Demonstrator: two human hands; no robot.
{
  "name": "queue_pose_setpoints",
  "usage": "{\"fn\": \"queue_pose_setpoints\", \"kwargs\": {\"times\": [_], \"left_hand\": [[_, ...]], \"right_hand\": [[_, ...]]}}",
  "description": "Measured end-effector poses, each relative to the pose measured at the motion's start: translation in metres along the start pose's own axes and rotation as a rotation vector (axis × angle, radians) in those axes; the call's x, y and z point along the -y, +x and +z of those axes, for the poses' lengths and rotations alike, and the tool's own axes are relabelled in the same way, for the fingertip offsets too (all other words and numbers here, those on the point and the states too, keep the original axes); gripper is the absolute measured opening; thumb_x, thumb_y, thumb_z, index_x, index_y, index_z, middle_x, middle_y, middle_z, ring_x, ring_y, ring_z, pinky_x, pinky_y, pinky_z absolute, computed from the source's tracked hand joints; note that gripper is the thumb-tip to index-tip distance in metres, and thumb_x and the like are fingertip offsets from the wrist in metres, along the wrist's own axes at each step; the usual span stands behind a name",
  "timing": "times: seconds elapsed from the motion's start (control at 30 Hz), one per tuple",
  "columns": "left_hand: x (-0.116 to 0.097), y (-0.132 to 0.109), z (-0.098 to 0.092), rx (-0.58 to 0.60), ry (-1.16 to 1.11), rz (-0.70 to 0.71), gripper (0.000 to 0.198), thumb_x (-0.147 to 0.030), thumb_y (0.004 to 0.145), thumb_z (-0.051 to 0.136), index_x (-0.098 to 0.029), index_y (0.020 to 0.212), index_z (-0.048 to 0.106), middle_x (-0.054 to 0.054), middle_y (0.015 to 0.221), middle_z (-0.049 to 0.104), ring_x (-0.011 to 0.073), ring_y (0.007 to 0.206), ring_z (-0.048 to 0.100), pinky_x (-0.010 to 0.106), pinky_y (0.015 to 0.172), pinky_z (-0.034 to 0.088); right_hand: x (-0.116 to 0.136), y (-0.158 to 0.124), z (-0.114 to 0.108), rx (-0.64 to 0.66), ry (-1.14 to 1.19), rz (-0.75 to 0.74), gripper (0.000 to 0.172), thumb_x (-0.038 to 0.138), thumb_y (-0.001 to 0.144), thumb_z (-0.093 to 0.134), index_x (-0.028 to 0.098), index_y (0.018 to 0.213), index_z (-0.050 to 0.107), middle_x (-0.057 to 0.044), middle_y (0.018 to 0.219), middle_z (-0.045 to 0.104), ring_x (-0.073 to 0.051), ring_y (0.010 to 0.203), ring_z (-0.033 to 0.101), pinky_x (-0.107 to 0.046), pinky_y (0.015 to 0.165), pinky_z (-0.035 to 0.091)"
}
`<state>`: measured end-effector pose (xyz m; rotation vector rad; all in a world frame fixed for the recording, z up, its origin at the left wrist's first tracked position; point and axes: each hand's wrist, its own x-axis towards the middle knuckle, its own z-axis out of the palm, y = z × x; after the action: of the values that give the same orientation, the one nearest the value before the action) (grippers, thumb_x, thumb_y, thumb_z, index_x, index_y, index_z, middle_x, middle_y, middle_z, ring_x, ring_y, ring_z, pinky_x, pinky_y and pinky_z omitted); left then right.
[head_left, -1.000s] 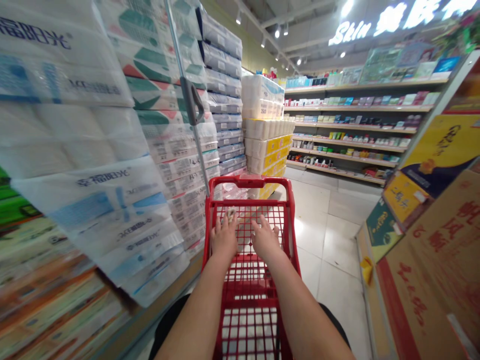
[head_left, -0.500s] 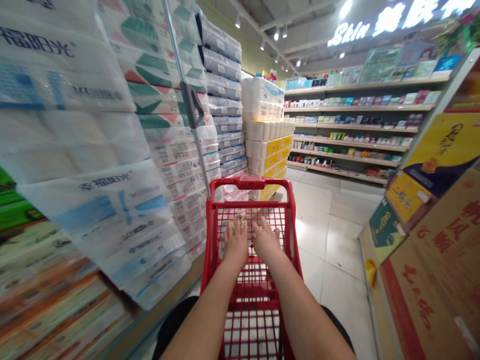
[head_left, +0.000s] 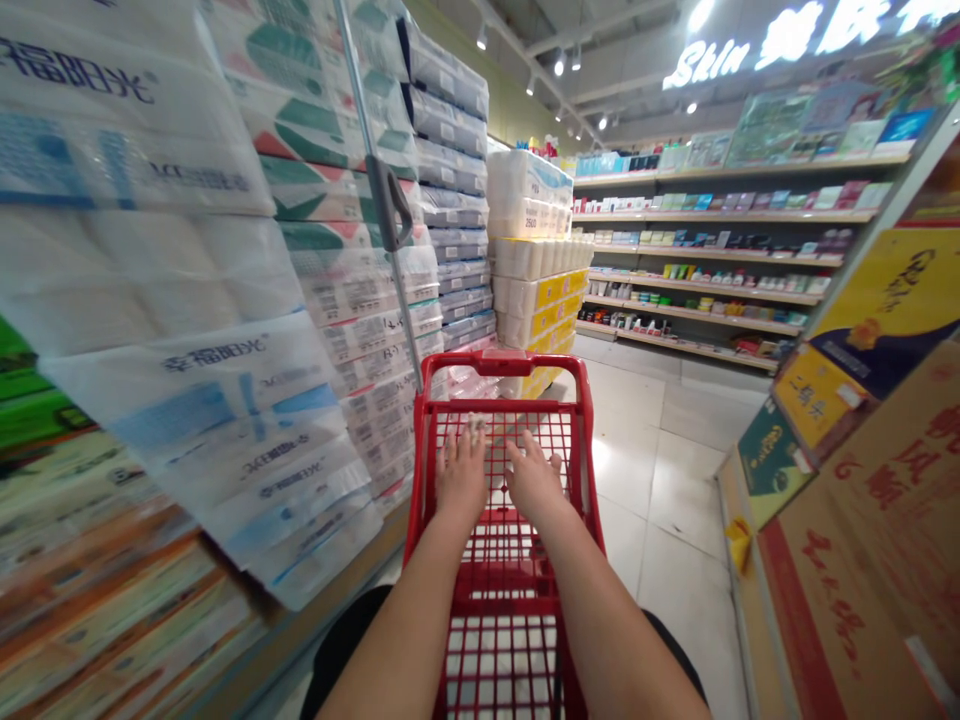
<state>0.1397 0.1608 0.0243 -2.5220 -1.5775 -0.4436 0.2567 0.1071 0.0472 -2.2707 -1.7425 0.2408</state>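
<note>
A red plastic shopping basket point(head_left: 586, 440) with mesh walls stands in front of me, my forearms reaching over it. My left hand point(head_left: 460, 480) is on the left of its mesh, fingers stretched out and apart. A small pale thing point(head_left: 476, 428) shows at its fingertips; I cannot make out what it is. To the right, my right hand point(head_left: 535, 482) has its fingers spread, palm down, over the same mesh. Whether either palm touches the mesh I cannot tell. A grey pole with a dark handle point(head_left: 390, 205) comes down to the basket's far left corner.
Wrapped paper packs point(head_left: 187, 270) are stacked high close on the left, with more packs point(head_left: 536, 250) ahead. Cardboard boxes point(head_left: 877, 520) line the right side. Pale floor tiles point(head_left: 652, 480) run between, towards shelves of small products point(head_left: 712, 235) under a lit sign.
My left hand has shifted slightly left, away from the right hand, its fingers still apart. My right hand stays nearly where it was. The view has tilted a little.
</note>
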Motion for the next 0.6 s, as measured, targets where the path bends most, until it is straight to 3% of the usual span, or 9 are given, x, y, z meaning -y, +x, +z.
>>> {"fn": "queue_pose_setpoints", "kwargs": {"times": [0.1, 0.27, 0.43, 0.53, 0.6], "left_hand": [[0.004, 0.0013, -0.0006, -0.031, -0.005, -0.115, 0.07, -0.009, 0.085, 0.043, -0.015, 0.152, 0.023, 0.015, 0.158, 0.024, 0.0329, 0.145, 0.019, 0.048, 0.113, 0.029], [-0.0002, -0.0001, -0.0014, 0.035, 0.005, 0.087, 0.067, -0.004, 0.084, 0.037, -0.023, 0.148, 0.034, 0.004, 0.161, 0.017, 0.0264, 0.147, 0.014, 0.046, 0.116, 0.025], [0.0054, -0.0002, -0.0049, -0.022, 0.012, -0.103, 0.067, -0.009, 0.086, 0.04, -0.019, 0.151, 0.025, 0.012, 0.157, 0.027, 0.0311, 0.145, 0.022, 0.049, 0.113, 0.03], [0.0016, -0.0021, -0.0048, 0.034, -0.014, 0.074, 0.067, -0.004, 0.084, 0.041, -0.024, 0.148, 0.034, 0.006, 0.16, 0.023, 0.0289, 0.146, 0.018, 0.048, 0.115, 0.028], [0.0004, -0.0017, -0.006, 0.047, -0.037, 0.129, 0.066, -0.002, 0.084, 0.039, -0.027, 0.145, 0.038, 0.003, 0.16, 0.022, 0.0265, 0.145, 0.022, 0.046, 0.113, 0.032]], "right_hand": [[0.0005, 0.0002, 0.0, 0.004, -0.003, -0.006, 0.058, 0.024, 0.09, 0.042, 0.026, 0.147, 0.032, -0.01, 0.161, 0.009, -0.027, 0.144, 0.021, -0.054, 0.11, 0.017], [0.001, 0.0013, 0.0017, -0.002, 0.009, 0.0, 0.059, 0.022, 0.089, 0.045, 0.026, 0.146, 0.034, -0.01, 0.161, 0.011, -0.027, 0.143, 0.022, -0.054, 0.11, 0.018], [0.001, 0.0005, 0.0027, -0.017, -0.006, -0.01, 0.058, 0.022, 0.089, 0.042, 0.025, 0.147, 0.034, -0.01, 0.161, 0.011, -0.027, 0.143, 0.022, -0.053, 0.11, 0.018], [0.0011, -0.0001, 0.0025, -0.013, -0.007, -0.014, 0.056, 0.022, 0.09, 0.04, 0.026, 0.146, 0.034, -0.01, 0.161, 0.012, -0.027, 0.144, 0.02, -0.053, 0.109, 0.018], [0.001, -0.0003, 0.0025, -0.017, 0.0, -0.012, 0.056, 0.022, 0.09, 0.04, 0.027, 0.146, 0.035, -0.01, 0.161, 0.012, -0.027, 0.144, 0.021, -0.054, 0.109, 0.019]]}}
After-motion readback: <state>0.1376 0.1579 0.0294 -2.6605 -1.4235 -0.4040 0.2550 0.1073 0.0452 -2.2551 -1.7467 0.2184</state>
